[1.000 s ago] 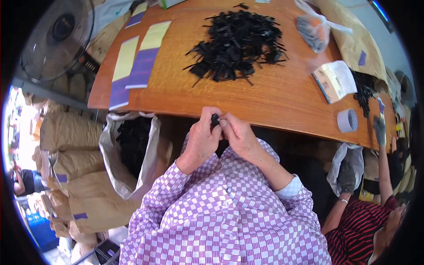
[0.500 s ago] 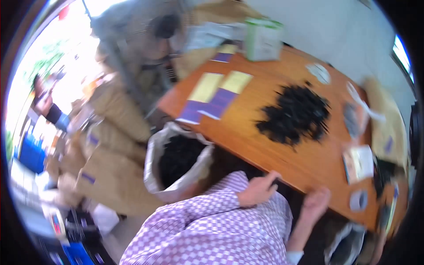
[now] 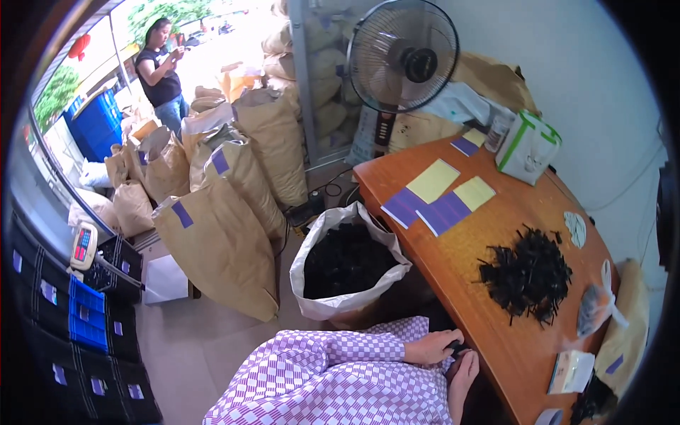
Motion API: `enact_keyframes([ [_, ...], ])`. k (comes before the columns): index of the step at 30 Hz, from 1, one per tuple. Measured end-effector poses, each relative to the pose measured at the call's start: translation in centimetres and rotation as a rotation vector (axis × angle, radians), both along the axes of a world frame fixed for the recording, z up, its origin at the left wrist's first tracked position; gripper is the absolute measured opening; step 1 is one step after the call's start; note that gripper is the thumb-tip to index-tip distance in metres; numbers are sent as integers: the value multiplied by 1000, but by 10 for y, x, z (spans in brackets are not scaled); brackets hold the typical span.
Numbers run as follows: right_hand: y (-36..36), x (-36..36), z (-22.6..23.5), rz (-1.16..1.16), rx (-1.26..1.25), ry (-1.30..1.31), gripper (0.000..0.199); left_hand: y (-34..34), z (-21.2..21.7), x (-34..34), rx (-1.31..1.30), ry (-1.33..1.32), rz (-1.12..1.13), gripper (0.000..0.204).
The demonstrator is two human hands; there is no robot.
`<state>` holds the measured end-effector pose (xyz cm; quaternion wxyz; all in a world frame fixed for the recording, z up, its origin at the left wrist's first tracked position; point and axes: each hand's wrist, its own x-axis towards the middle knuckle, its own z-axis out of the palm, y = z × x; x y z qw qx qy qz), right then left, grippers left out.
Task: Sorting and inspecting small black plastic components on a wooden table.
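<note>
Small black strips [image 3: 459, 348] show in my left hand [image 3: 432, 347], whose fingers are closed round them by the table's front edge. Against them rests my right hand [image 3: 463, 375], its fingers curled together; what it grips is mostly hidden. On the brown wooden table [image 3: 496, 358] lies a loose pile of similar black strips [image 3: 530, 275], beyond both hands. To the left of the table, an open white-lined sack [image 3: 312, 308] on the floor is filled with black pieces [image 3: 347, 261].
Purple-and-yellow notebooks [image 3: 433, 183], a green-and-white bag [image 3: 528, 149] and a tissue pack [image 3: 570, 372] lie on the table. A standing fan [image 3: 404, 60] rises behind it. Brown paper sacks [image 3: 219, 248], a scale [image 3: 83, 244] and black crates [image 3: 78, 382] occupy the left. A person [image 3: 161, 71] stands outside.
My view has swung left, showing the fan and more sacks. My right hand has come from the table edge to meet my left hand at the black strips.
</note>
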<state>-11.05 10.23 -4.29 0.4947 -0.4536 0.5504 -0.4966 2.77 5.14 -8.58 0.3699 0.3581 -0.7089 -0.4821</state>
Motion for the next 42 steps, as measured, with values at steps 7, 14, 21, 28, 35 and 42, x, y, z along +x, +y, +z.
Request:
enact_keyframes([
  [7, -10, -4, -23, 121, 7, 70, 26, 2, -11, 8, -120, 143, 159, 36],
  [14, -22, 10, -25, 160, -57, 17, 20, -2, 20, 30, 591, 464, -44, 39],
  [21, -25, 4, -27, 212, -21, 39, 12, 1, 19, 38, 834, 702, -35, 37],
  [28, -27, 7, -21, 228, 0, -96, 10, 5, 9, 44, 883, 710, -55, 39],
  [35, -21, 15, -9, 300, 36, -54, 4, 5, 10, 48, 900, 599, 14, 40],
  [42, -29, 11, -24, 320, -72, 40, 3, 8, 4, 37, 821, 579, 71, 30],
])
